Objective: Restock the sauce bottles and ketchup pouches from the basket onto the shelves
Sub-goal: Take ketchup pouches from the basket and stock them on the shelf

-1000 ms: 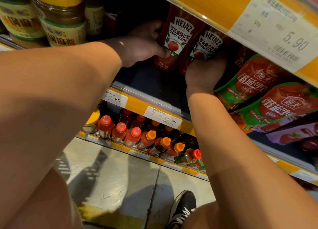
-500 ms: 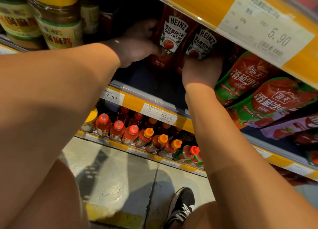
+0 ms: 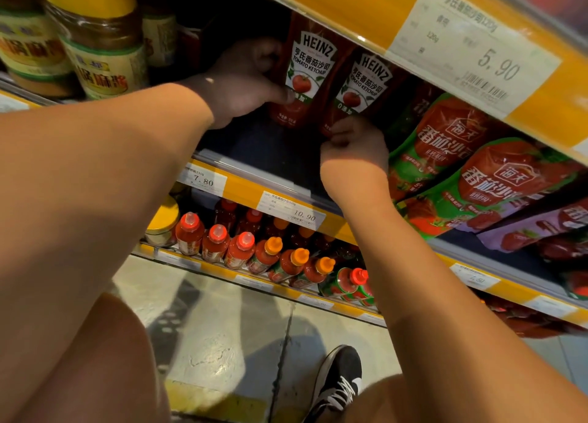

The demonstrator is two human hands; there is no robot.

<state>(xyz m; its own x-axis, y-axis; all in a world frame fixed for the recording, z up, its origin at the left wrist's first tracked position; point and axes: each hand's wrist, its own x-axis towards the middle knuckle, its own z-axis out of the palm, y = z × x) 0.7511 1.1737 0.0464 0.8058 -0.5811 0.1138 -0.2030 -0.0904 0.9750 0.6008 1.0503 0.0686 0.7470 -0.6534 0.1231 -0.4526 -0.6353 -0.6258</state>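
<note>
Two Heinz ketchup pouches upright side by side on the dark shelf [image 3: 254, 142], just under the yellow edge of the shelf above. Left pouch [image 3: 305, 69] gripped by the left hand [image 3: 245, 82], fingers curled behind its far edge, thumb pressed on the front near the label's lower corner. Right pouch [image 3: 362, 85] touching the first, pinched at its bottom corner by the right hand [image 3: 353, 146], fingers curled tight; whether this pouch's base sits on the shelf is hard to tell, hidden behind the knuckles. Just right of the Heinz pair, red and green ketchup pouches [image 3: 445, 142] leaning in an overlapping row, with purple-fronted pouches [image 3: 547, 228] lower right. Overhead, a white price tag reading 5.90 [image 3: 477, 41] on the yellow strip. On the strip at the shelf's front edge, tags reading 7.80 [image 3: 203, 179] and 10.90 [image 3: 292, 211]. One level down, a row of sauce bottles [image 3: 254, 251] with red, orange and again red caps, a yellow-lidded jar [image 3: 164, 222] at their left end. Upper left, yellow-lidded jars of brown paste [image 3: 98, 41]. Below, grey floor [image 3: 222, 343] and a black sneaker with white laces [image 3: 337, 384].
</note>
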